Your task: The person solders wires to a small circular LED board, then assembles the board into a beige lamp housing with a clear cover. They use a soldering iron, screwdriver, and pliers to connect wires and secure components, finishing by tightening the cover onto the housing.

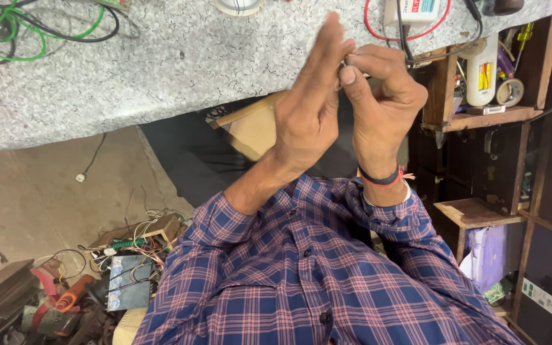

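Observation:
My left hand (311, 105) is raised in front of me with its fingers stretched straight up, fingertips near the edge of the grey speckled worktop (161, 70). My right hand (381, 96) is curled beside it and pinches a small metallic part (343, 62) against the left fingertips. The part is tiny and mostly hidden by the fingers, so I cannot tell what it is. A dark band with red thread sits on my right wrist. Both sleeves are blue and red plaid.
Green and black cables (27, 29) lie on the worktop's far left. A white device with a red wire (413, 13) is at the top right. Wooden shelves (487, 115) hold a white bottle and tape roll. Tools and wires (116, 268) clutter the floor.

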The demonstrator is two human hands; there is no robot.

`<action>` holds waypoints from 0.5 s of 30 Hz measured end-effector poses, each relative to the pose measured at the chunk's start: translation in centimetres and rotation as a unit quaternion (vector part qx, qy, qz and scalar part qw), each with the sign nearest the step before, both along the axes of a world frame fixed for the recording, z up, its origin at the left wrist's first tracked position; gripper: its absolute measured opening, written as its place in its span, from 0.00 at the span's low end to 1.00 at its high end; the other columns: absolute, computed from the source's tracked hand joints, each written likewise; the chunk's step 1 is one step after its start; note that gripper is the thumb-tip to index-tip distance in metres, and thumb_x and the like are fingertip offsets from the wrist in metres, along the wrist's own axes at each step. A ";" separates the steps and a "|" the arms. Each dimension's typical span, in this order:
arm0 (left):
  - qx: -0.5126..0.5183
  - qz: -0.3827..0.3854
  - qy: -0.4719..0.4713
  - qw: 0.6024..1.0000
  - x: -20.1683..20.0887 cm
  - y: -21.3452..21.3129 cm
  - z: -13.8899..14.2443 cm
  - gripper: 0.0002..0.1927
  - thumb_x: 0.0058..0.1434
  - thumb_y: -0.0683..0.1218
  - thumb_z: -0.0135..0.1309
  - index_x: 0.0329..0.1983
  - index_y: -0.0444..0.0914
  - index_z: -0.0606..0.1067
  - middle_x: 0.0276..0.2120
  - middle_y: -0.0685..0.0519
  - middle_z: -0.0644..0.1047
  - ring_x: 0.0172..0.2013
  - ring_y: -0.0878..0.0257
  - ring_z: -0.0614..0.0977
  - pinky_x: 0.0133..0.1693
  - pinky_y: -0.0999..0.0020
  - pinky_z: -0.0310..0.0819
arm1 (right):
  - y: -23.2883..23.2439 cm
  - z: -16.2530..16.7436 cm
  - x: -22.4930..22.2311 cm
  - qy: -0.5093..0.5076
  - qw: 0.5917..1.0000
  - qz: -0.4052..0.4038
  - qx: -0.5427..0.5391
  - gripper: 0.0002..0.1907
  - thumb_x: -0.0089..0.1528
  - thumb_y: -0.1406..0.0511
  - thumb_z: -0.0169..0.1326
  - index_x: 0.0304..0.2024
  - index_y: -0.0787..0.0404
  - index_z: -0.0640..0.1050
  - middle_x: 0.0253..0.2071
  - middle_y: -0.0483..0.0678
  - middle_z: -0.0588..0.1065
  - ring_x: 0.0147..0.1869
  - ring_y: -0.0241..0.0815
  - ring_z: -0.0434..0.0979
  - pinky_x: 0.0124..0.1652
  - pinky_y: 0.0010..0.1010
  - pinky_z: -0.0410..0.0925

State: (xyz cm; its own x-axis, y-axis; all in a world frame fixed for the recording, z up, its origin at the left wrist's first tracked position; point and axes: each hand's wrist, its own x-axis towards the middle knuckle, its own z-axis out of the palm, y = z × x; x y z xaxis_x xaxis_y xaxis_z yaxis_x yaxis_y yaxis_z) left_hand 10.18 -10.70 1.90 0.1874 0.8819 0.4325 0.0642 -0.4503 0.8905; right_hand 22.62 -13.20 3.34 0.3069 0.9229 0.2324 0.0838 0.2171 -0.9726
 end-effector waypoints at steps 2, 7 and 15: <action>-0.035 -0.047 -0.085 0.995 -0.1 0.0 -0.3 0.40 0.81 0.32 0.46 0.81 0.56 0.42 0.77 0.58 0.52 0.68 0.58 0.74 0.65 0.73 0.81 | 0.0 0.5 -0.1 -0.012 1.000 -0.005 -0.008 0.07 0.71 0.73 0.64 0.52 0.66 0.82 0.52 0.48 0.76 0.49 0.32 0.75 0.42 0.18 0.67; -0.108 -0.087 -0.178 0.974 -0.1 -0.1 -0.7 0.45 0.84 0.34 0.42 0.79 0.57 0.25 0.78 0.51 0.51 0.66 0.55 0.76 0.63 0.67 0.79 | 0.3 1.7 0.2 -0.041 0.998 -0.012 -0.047 0.08 0.65 0.71 0.62 0.47 0.65 0.80 0.50 0.48 0.76 0.49 0.35 0.76 0.47 0.26 0.72; -0.143 -0.094 -0.271 0.947 1.0 0.1 -1.6 0.44 0.82 0.35 0.46 0.79 0.55 0.30 0.72 0.47 0.66 0.63 0.58 0.79 0.64 0.67 0.81 | 0.3 0.5 0.9 -0.014 0.999 0.032 -0.019 0.06 0.69 0.72 0.65 0.47 0.68 0.82 0.48 0.50 0.79 0.51 0.36 0.76 0.52 0.26 0.69</action>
